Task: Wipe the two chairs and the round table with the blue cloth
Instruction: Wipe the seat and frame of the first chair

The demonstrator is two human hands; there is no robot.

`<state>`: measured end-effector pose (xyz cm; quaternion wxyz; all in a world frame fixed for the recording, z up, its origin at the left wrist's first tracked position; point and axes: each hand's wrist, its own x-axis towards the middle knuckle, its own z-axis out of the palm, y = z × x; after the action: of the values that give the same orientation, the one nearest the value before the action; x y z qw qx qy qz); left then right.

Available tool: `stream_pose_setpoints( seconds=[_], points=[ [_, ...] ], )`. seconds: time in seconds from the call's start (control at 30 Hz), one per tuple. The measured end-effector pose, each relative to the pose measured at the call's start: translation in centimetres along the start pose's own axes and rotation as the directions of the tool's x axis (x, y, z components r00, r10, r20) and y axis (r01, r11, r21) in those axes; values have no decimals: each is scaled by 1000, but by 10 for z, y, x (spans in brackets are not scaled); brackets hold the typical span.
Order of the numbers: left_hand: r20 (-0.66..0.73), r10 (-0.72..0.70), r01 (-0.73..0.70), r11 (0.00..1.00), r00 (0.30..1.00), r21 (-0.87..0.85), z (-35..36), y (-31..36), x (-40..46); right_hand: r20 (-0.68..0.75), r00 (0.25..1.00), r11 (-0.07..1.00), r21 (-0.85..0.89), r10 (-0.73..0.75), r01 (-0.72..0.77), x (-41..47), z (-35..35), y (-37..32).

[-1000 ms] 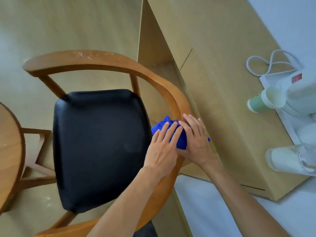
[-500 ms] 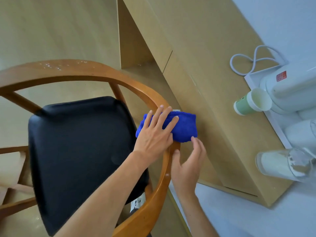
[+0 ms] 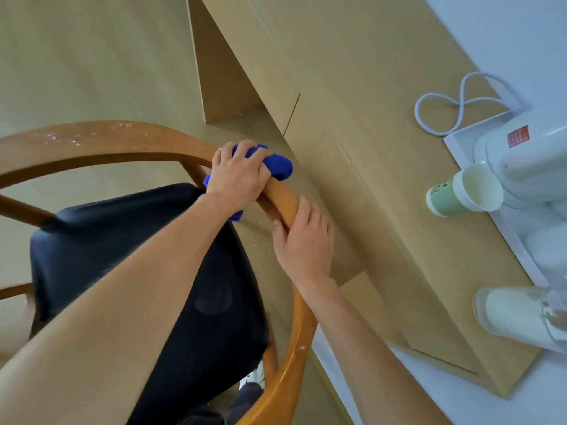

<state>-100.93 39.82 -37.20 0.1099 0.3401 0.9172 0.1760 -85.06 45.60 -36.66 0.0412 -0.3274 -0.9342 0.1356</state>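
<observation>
— Two hands on one chair, then?

— Yes. Farthest left is the curved wooden chair (image 3: 101, 145) with a bent armrest rail and a black padded seat (image 3: 147, 271); pale specks dot the rail's top near its left end.

— And the cloth?

— The blue cloth (image 3: 280, 167) is bunched on the rail where it bends toward the cabinet. The left hand (image 3: 237, 176) is curled over it, fingers wrapped round the cloth and pressing it against the wood, and a blue corner pokes out below the wrist.

— The other hand?

— The right hand (image 3: 303, 243) is just beside it, lower on the same rail. Its fingers lie fairly straight along the outer side of the wood with the thumb on the inner side; it holds no cloth.

— Past the chair?

— A light wooden cabinet (image 3: 352, 124) stands next to the armrest. On its worktop, far right, a looped white cord (image 3: 441, 102) lies by a white tray (image 3: 457, 142) carrying a white kettle (image 3: 527, 161). A green and white paper cup (image 3: 460, 194) lies on its side against the tray's edge, and nearer sits a clear glass (image 3: 521, 317), also on its side.
</observation>
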Motion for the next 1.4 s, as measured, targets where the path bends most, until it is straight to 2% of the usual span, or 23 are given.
stream_pose_setpoints(
  seconds=[0.17,0.27,0.33,0.43,0.5,0.57,0.6,0.67,0.77,0.9,1.0,1.07,1.2,1.27,1.33,1.4],
  points=[
    [-55,-58,63,993,997,97,0,-39,16,15,999,999,-3,-32,32,9,2,1],
    [-87,-79,78,997,993,-8,7,-17,10,-2,1000,1000,-25,-16,16,8,2,-2],
    [-111,-12,1,995,994,-103,11,14,-6,-51,999,1000,-30,3,-4,8,3,-4],
    [-188,109,-133,984,976,-120,17,44,-29,-127,991,997,-67,-38,30,8,1,-4],
    [-208,180,-207,972,962,-114,19,40,-30,-136,990,997,-68,-47,38,8,0,-4],
    [-186,220,-239,967,958,-90,18,23,-19,-87,996,1000,-13,-10,8,8,0,-5],
    [-171,183,-198,977,968,-75,17,10,-10,-57,998,1000,10,6,-5,8,1,-5],
    [-144,16,-16,1000,989,1,11,-26,12,-28,1000,1000,24,12,-11,7,4,-3],
    [-152,-132,160,969,980,189,-2,-70,30,-10,1000,999,37,10,-9,8,6,-1],
    [-195,-200,235,956,960,174,1,-54,22,52,998,1000,7,25,-25,9,5,-2],
    [-141,-152,179,962,978,204,-6,-52,13,139,989,996,-83,42,-30,17,-2,-7],
    [-94,-124,144,957,988,252,-13,-58,13,188,982,985,-167,-13,45,33,-5,-15],
    [-17,-67,70,952,998,299,-23,-65,17,210,943,926,-225,-258,304,86,5,-54],
    [9,-46,40,940,999,338,-24,-73,20,204,930,909,-226,-307,350,111,19,-76],
    [-21,-18,24,943,1000,332,-22,-79,23,242,920,908,-215,-307,359,127,31,-92],
    [-111,28,5,959,993,284,-18,-87,27,308,902,902,-214,-301,374,134,45,-101]
  ],
)
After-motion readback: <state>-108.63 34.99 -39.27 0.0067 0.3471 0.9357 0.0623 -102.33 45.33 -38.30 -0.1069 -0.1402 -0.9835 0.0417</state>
